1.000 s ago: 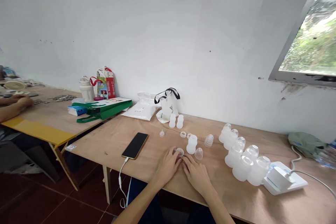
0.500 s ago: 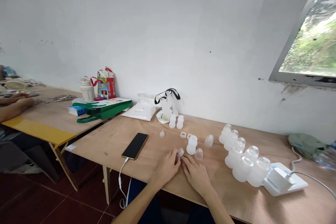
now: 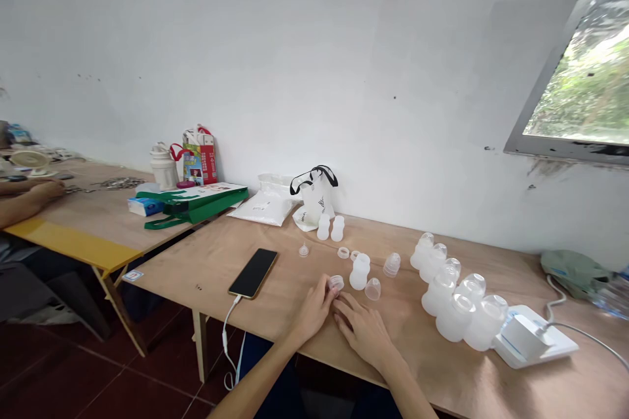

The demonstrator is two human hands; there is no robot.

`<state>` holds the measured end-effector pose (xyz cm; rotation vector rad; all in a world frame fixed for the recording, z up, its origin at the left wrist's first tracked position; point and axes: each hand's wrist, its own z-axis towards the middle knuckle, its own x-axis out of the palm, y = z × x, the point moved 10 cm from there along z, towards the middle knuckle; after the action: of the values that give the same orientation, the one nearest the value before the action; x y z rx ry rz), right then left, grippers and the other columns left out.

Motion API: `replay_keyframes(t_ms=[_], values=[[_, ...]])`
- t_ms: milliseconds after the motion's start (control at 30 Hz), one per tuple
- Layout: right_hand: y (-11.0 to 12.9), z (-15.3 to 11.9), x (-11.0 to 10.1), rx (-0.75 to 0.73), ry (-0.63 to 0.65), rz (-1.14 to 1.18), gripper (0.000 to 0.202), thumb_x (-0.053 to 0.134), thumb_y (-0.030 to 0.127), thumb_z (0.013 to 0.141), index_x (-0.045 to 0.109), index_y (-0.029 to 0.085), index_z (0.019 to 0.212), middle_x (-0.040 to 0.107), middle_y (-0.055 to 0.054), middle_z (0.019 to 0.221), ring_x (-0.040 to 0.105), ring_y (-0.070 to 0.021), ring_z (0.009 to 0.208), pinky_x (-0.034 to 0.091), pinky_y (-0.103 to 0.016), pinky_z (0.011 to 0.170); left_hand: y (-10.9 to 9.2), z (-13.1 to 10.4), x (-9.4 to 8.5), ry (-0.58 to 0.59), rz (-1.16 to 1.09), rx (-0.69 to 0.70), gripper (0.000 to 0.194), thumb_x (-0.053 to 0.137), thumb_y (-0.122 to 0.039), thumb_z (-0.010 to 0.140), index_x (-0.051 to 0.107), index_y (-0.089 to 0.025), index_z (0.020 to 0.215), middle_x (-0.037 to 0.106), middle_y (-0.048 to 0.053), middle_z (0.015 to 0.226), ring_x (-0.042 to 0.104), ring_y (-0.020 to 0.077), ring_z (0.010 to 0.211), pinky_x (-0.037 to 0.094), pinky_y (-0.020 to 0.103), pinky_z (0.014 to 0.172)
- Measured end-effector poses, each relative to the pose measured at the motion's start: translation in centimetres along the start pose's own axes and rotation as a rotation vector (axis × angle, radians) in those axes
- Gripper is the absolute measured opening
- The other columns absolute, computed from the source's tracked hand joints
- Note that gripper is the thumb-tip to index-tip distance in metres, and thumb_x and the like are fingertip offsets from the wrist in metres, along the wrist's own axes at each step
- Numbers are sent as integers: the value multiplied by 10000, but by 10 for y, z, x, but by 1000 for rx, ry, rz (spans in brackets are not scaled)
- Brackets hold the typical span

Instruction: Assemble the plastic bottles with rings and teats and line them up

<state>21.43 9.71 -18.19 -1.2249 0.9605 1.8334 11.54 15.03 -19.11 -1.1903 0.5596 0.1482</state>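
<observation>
Near the table's front edge, my left hand pinches a small translucent ring. Beside it my right hand rests with bent fingers, its fingertips close to the ring; whether they grip it is unclear. Just beyond stands a white bottle, with a clear dome cap to its right. Another clear cap stack sits farther right. Behind the bottle lies a loose ring. A nipple piece sits on the wooden table to the left.
Several capped bottles stand at right by a white charger. A phone with a cable lies left. White bags and two small bottles are at the back. Another person's hand is far left.
The ring between my fingers has tilted to lie flatter. My right hand's fingers have shifted slightly left and down.
</observation>
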Motion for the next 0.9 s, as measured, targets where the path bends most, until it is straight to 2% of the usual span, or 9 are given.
replay_keyframes(t_ms=[200, 367, 467, 733, 900], values=[[-2, -1, 1, 15, -19, 45, 423, 444, 274, 1023, 559, 284, 1430, 535, -62, 1550, 666, -277, 1233, 605, -420, 922, 4, 3, 0, -13, -123, 15, 269, 402, -510, 1030, 479, -265, 951, 685, 30, 999, 647, 234, 955, 481, 323, 867], [-2, -1, 2, 4, -21, 67, 451, 439, 276, 1025, 532, 269, 1466, 524, -60, 1560, 629, -272, 1289, 586, -434, 983, 7, 4, -4, -48, -138, -18, 302, 414, -551, 1018, 479, -265, 948, 693, 20, 967, 655, 233, 948, 481, 335, 868], [-3, -2, 1, 13, -27, 79, 466, 458, 273, 1015, 524, 286, 1476, 533, -49, 1551, 615, -265, 1303, 587, -418, 983, 9, 4, -6, -67, -154, -29, 313, 407, -563, 1016, 461, -265, 937, 686, 16, 943, 658, 226, 931, 483, 332, 860], [7, -2, -7, -33, -31, 116, 513, 464, 212, 993, 504, 288, 1499, 579, -61, 1490, 591, -255, 1305, 595, -415, 969, 22, 8, -7, -109, -239, -62, 368, 436, -620, 990, 467, -254, 959, 699, 57, 1049, 661, 236, 1023, 491, 351, 937], [10, -3, -8, -35, -30, 102, 540, 459, 207, 996, 470, 287, 1530, 552, -68, 1515, 556, -264, 1350, 608, -416, 950, 20, 8, -6, -102, -293, -49, 369, 460, -618, 993, 487, -251, 982, 698, 38, 999, 662, 218, 986, 506, 340, 923]])
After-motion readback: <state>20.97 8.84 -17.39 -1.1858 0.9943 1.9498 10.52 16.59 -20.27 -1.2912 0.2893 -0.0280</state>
